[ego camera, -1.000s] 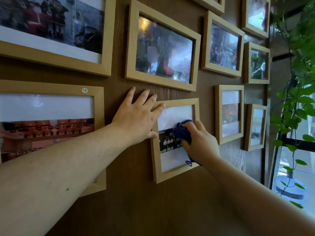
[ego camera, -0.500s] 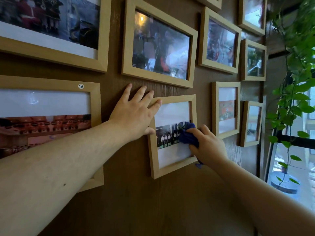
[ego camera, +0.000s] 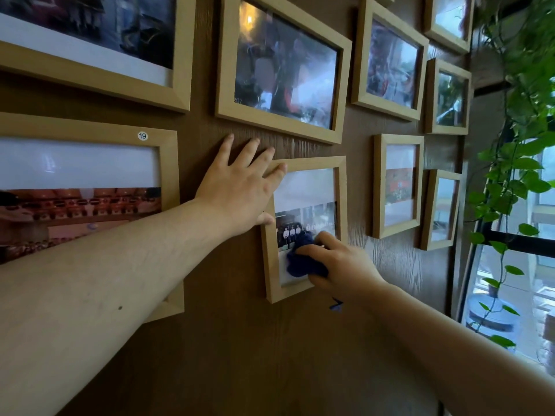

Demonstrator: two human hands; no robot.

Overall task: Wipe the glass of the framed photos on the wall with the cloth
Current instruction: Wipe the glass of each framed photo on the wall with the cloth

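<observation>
A: Gripping the bunched blue cloth point(ego camera: 303, 259), the right hand point(ego camera: 339, 265) pressed it against the lower glass of the small portrait frame point(ego camera: 300, 229), over the bottom edge of a group photo.

B: And the left hand point(ego camera: 237, 193)?

A: It lay open and flat, fingers spread, partly on the brown wood-grain wall point(ego camera: 240, 340), with fingertips and thumb on the frame's top-left corner and left rail, apparently steadying it.

B: So which step was that?

A: I'd judge mid-wipe on that frame. The glass above looked uncovered by the cloth, so the next move likely called for strokes upward, then shifting right to the neighbouring portrait frame point(ego camera: 398, 184).

B: Any writing?

A: A round sticker point(ego camera: 142, 136) reading "19" sat on the wide frame point(ego camera: 168, 175) at left. Small digits on the landscape photo point(ego camera: 285, 67) above were too blurred to read.
</observation>
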